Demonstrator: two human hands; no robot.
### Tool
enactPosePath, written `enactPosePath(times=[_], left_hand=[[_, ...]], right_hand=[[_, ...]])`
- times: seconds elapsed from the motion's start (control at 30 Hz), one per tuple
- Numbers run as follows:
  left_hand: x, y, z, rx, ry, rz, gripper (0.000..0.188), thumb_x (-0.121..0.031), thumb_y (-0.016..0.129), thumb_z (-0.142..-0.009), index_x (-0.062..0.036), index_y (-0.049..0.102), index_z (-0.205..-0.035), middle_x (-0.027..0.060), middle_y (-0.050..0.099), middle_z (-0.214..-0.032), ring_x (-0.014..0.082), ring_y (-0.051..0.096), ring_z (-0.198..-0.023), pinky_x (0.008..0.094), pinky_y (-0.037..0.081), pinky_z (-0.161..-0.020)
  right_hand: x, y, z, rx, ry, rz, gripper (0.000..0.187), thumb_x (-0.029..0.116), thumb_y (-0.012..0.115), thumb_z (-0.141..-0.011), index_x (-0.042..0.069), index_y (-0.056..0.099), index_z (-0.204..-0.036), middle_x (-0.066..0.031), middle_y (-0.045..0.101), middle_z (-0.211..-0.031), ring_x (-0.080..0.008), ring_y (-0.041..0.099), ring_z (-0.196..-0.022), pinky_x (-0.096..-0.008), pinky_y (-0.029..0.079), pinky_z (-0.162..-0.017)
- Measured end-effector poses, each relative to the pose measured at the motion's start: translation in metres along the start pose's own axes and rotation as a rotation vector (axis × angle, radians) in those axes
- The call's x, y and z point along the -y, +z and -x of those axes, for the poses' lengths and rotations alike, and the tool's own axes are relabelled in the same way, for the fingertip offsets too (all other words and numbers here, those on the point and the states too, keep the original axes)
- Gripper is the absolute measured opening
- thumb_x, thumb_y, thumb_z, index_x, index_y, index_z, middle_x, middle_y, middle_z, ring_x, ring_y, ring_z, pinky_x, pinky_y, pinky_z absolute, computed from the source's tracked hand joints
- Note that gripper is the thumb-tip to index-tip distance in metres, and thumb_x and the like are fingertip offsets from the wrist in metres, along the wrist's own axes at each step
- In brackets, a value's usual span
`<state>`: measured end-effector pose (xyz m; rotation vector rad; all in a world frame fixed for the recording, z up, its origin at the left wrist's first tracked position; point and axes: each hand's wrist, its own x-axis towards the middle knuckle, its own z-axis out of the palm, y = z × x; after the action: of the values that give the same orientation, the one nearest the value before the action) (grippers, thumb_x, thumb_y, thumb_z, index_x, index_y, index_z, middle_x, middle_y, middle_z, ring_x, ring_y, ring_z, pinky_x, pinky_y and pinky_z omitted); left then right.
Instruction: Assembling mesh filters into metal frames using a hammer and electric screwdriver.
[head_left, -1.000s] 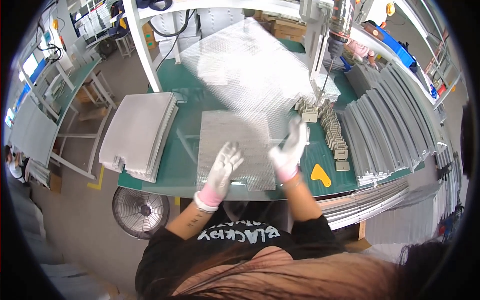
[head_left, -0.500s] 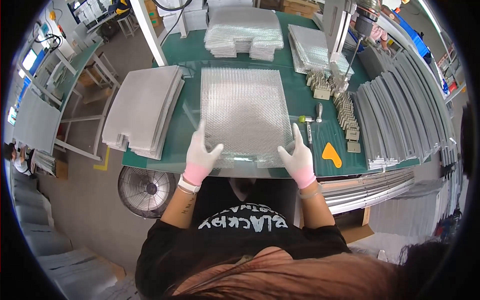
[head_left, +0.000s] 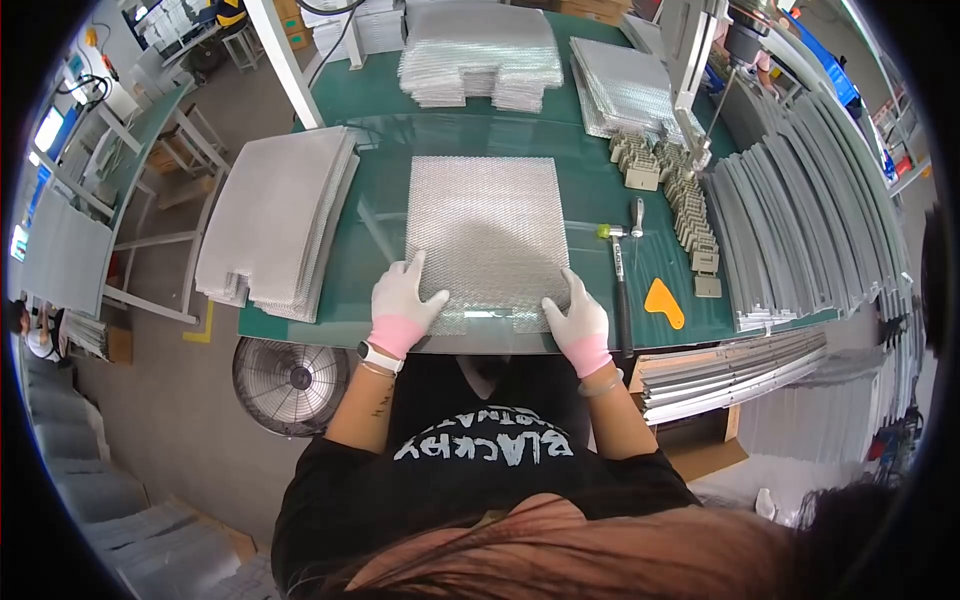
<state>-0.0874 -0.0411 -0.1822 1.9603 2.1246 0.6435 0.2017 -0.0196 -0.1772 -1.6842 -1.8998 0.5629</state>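
A silver mesh sheet (head_left: 487, 210) with a fine honeycomb-like texture lies on the green tabletop straight in front of me. My left hand (head_left: 405, 302), in a white glove with a pink cuff, grips its near left edge, thumb over the top face. At the near right edge my right hand (head_left: 577, 318), gloved the same way, holds the sheet between thumb and fingers. The fingertips under the edges are partly hidden. Just right of my right hand lies a hammer (head_left: 621, 290) with a dark handle and a yellow-green face.
A stack of notched sheets (head_left: 275, 210) stands left; another stack (head_left: 480, 50) sits at the back. Right are a screwdriver (head_left: 637, 217), an orange scraper (head_left: 662, 302), rows of beige brackets (head_left: 690, 220) and grey panels (head_left: 800, 220). An upright tool (head_left: 720, 100) hangs over the far right.
The mesh sheet has come down flatter onto the tabletop and looks smaller. Both hands have moved with it, the right one slightly left, and their fingers have drawn in at its edges.
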Motion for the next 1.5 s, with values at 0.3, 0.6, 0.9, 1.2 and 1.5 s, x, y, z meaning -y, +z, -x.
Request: enactPosePath(times=[0.3,0.6,0.9,1.2,1.5], left_hand=[[0.001,0.001,-0.003,-0.004,-0.028,0.037,0.078,-0.040,0.081,-0.072,-0.0073,0.054,-0.138,0.0220,0.059,-0.118,0.0368,0.061,-0.106,0.0436,0.049,-0.095],[0.012,-0.009,-0.013,0.179,0.185,-0.083,0.070,-0.041,0.081,-0.071,-0.0159,0.061,-0.133,0.0167,0.045,-0.148,0.0435,0.030,-0.142,0.0596,0.013,-0.119],[-0.037,-0.032,0.058,-0.230,0.217,-0.100,0.080,-0.025,0.084,-0.067,-0.0069,0.049,-0.137,0.0209,0.045,-0.140,0.0476,0.034,-0.134,0.0616,0.020,-0.115],[-0.009,0.020,0.146,0.995,-0.164,1.285,0.038,-0.027,0.055,-0.102,-0.0013,0.060,-0.130,0.0085,0.068,-0.117,0.0135,0.063,-0.107,0.0295,0.049,-0.096],[-0.018,0.059,0.126,0.459,-0.691,1.739,0.041,-0.030,0.048,-0.105,0.0068,0.055,-0.121,0.0178,0.061,-0.115,0.0271,0.062,-0.107,0.0417,0.050,-0.098]], right_hand=[[-0.001,-0.017,-0.016,0.133,-0.025,0.102,0.058,0.037,0.066,-0.087,0.006,0.053,-0.135,-0.0221,0.068,-0.108,-0.0380,0.066,-0.100,-0.0458,0.052,-0.088],[-0.157,-0.123,-0.074,-0.633,0.070,0.489,0.044,0.023,0.068,-0.078,0.006,0.065,-0.119,-0.0230,0.066,-0.106,-0.0399,0.063,-0.099,-0.0477,0.052,-0.087],[-0.199,-0.165,-0.039,-0.280,0.546,0.600,0.092,0.054,0.081,-0.065,0.008,0.052,-0.139,-0.0290,0.062,-0.118,-0.0434,0.062,-0.111,-0.0454,0.051,-0.095],[-0.132,-0.180,-0.017,-0.194,0.328,0.375,0.031,0.013,0.071,-0.078,-0.001,0.058,-0.102,-0.0138,0.063,-0.083,-0.0266,0.059,-0.071,-0.0330,0.051,-0.075],[0.015,-0.050,0.085,0.721,0.111,-0.590,0.025,0.010,0.074,-0.084,0.002,0.063,-0.104,-0.0019,0.064,-0.097,-0.0086,0.059,-0.088,-0.0274,0.050,-0.079]])
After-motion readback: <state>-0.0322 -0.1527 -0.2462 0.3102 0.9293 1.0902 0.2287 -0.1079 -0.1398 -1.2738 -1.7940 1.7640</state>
